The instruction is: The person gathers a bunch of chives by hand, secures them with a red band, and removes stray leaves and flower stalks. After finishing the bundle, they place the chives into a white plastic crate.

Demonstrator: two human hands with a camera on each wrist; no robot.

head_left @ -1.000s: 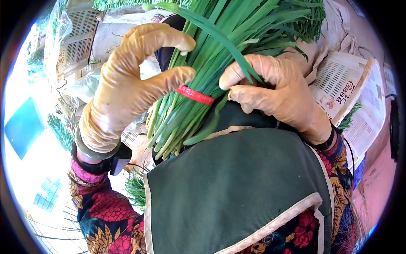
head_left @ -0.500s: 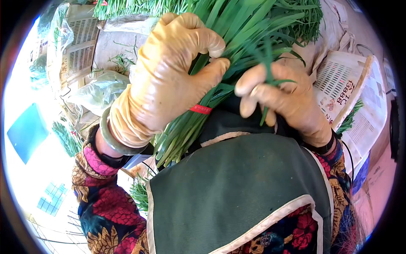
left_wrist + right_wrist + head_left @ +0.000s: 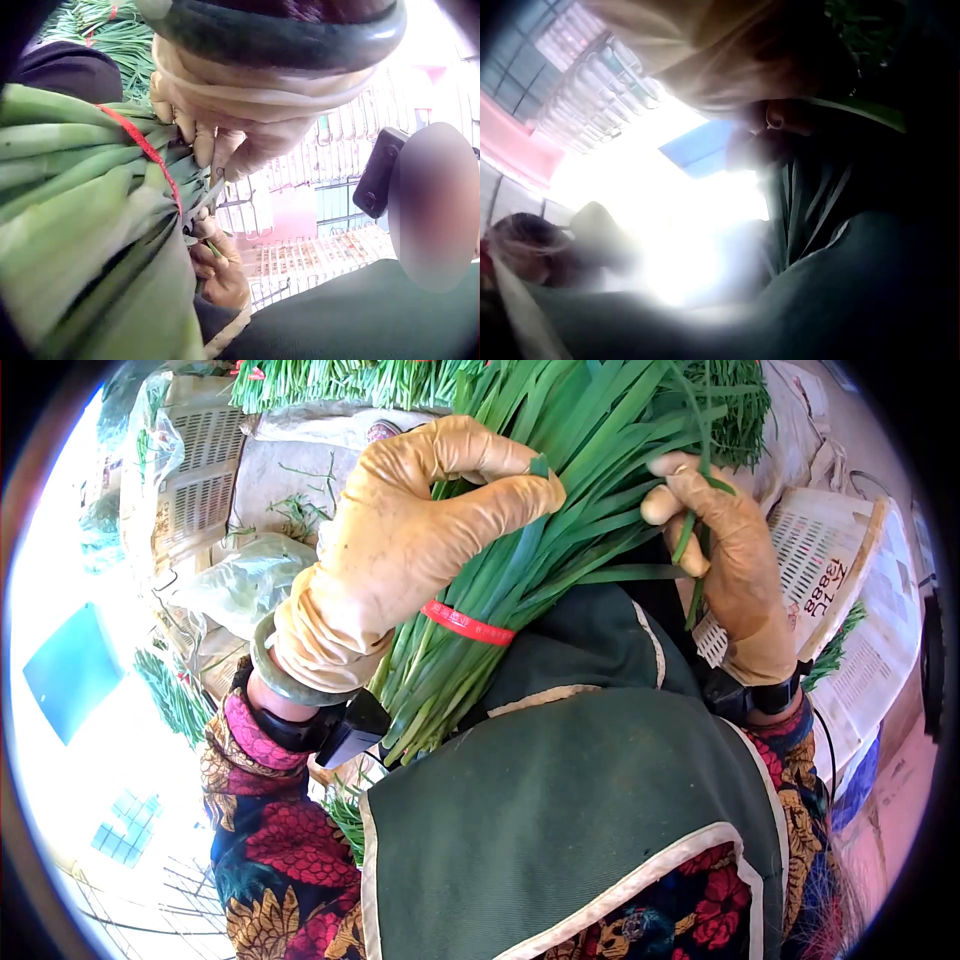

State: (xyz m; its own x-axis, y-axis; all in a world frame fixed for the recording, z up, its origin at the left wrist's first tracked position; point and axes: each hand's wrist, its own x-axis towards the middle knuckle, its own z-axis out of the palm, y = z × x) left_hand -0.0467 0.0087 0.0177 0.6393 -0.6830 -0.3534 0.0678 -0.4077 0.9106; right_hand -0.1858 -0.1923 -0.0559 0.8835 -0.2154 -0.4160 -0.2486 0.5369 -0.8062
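A bundle of garlic chives (image 3: pixel 585 450), bound by a red printed band (image 3: pixel 468 622), leans across the person's lap with its pale stem ends toward the apron. Over its left side, the gloved left hand (image 3: pixel 415 525) pinches a chive leaf between thumb and forefinger. The left wrist view has this hand (image 3: pixel 247 142) beyond the red band (image 3: pixel 142 142). To the right of the bundle, the gloved right hand (image 3: pixel 735 565) holds a few loose chive leaves (image 3: pixel 690 535) in curled fingers. In the dark right wrist view, a pale green leaf (image 3: pixel 870 112) sticks out beside the glove.
More banded chives (image 3: pixel 350 385) lie at the back. On the left are a perforated crate (image 3: pixel 195 470) and a clear plastic bag (image 3: pixel 250 580); a white crate (image 3: pixel 815 560) stands at right. A green apron (image 3: pixel 560 800) covers the lap.
The left hand has moved right and over the bundle, from spread fingers to a pinch on a leaf. The right hand has drawn rightward and up from the bundle with its loose leaves.
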